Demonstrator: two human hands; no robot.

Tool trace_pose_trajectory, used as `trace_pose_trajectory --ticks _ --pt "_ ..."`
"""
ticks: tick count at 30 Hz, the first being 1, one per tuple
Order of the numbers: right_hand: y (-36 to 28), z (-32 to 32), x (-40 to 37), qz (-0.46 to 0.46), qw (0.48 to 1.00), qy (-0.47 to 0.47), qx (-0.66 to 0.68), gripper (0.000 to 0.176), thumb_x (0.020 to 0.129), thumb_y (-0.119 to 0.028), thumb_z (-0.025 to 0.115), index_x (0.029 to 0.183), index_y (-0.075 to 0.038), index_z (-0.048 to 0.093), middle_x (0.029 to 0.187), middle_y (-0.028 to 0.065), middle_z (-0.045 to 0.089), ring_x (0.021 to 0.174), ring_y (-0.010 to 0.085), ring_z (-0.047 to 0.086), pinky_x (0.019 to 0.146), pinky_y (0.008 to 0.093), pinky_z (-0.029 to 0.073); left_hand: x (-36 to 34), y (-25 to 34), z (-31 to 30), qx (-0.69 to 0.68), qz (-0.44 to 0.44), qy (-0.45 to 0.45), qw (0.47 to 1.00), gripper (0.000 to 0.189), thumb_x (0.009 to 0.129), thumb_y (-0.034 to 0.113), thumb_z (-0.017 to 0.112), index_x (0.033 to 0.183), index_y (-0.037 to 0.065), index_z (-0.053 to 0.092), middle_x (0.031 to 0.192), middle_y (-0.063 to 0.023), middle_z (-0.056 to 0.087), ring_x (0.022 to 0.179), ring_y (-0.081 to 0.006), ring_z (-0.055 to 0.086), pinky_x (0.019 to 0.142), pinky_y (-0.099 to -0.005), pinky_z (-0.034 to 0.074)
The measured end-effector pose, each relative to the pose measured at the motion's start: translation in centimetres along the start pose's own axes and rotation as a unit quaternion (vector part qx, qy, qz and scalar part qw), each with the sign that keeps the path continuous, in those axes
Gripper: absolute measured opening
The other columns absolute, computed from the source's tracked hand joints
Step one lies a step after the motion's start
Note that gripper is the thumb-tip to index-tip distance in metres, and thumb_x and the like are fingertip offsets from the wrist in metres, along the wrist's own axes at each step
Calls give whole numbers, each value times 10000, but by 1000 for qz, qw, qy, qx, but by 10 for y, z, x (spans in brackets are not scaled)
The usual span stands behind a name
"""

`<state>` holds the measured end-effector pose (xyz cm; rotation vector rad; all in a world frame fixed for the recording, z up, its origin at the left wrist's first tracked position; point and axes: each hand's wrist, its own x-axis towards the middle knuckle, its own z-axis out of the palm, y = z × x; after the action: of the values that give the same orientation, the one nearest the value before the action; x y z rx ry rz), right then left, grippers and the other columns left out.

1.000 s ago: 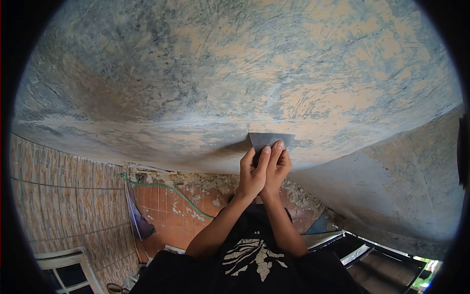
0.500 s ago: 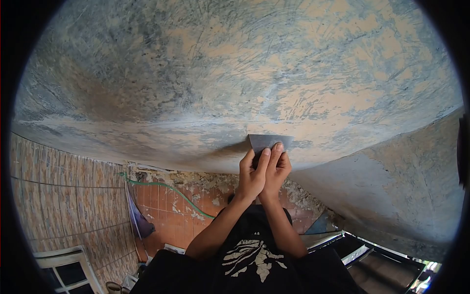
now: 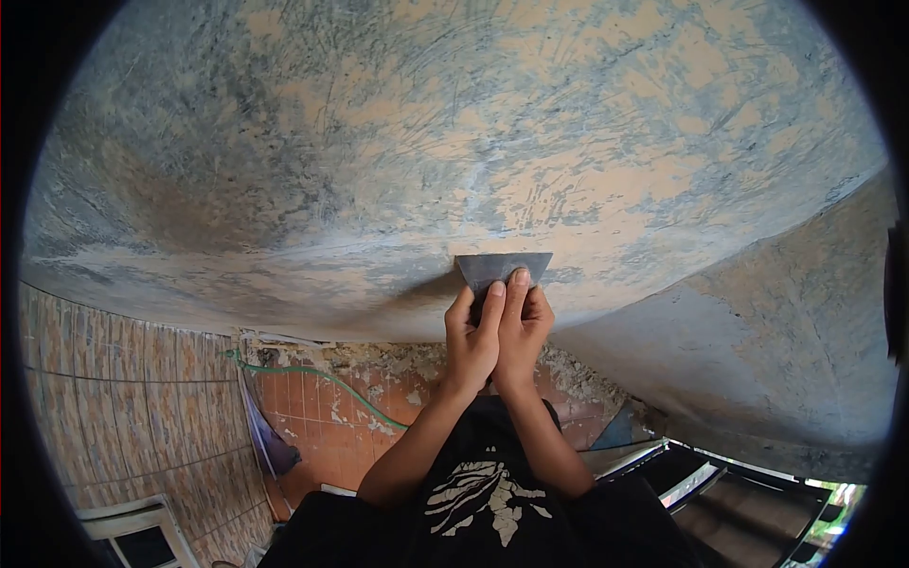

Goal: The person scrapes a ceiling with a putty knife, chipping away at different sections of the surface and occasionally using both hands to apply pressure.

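Note:
Both my hands grip one scraper (image 3: 504, 263), a flat grey blade that widens toward its straight far edge. My left hand (image 3: 472, 336) wraps its lower left side, thumb pointing up along it. My right hand (image 3: 522, 331) presses close beside, with a finger or thumb laid on the blade. The handle is hidden in my palms. At its far edge the blade meets the wall (image 3: 445, 161), whose surface is a patchy grey with peach-coloured remains and many scratch marks.
A second wall (image 3: 739, 331) joins at the right. Below lie reddish floor tiles (image 3: 322, 417) with pale flakes and a green hose (image 3: 331, 379). Stone-patterned cladding (image 3: 123, 388) covers the left side, above a white-framed window (image 3: 137, 535). A dark frame (image 3: 748, 511) stands lower right.
The scraper and both hands have shifted slightly left in view, and the blade now lies more level. My grip is unchanged. The camera view has turned a little.

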<state>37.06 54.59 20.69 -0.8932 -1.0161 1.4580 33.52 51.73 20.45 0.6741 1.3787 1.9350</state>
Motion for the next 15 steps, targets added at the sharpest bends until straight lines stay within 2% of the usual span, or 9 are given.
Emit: trace_pose_trajectory --ticks 5,7,10,15 --pt "-1 -1 3 -9 1000 -12 -10 311 969 -186 488 695 -41 473 635 -52 479 604 3 385 487 202 315 2 8 1 20 -4 -15 1000 137 948 135 502 955 20 575 871 -9 617 778 -45 546 657 -203 438" --pt "-3 1 2 -22 999 -10 -24 325 981 -258 465 717 -68 480 634 -63 459 581 3 374 482 199 318 1 12 2 30 -14 -19 999 142 950 136 501 963 15 575 876 -14 620 778 -45 546 661 -201 439" --pt "-4 3 2 -11 1000 -5 -9 325 982 -260 463 719 -69 478 638 -63 456 588 2 372 483 201 315 2 12 1 52 -7 -16 998 145 951 139 502 966 15 574 870 -17 620 775 -46 547 660 -205 441" --pt "-18 3 1 -19 1000 -14 -18 319 982 -256 463 722 -72 482 642 -64 458 592 2 374 483 200 316 -1 23 8 18 -7 -14 1000 148 955 148 500 958 18 569 883 -16 613 781 -47 544 654 -200 442"
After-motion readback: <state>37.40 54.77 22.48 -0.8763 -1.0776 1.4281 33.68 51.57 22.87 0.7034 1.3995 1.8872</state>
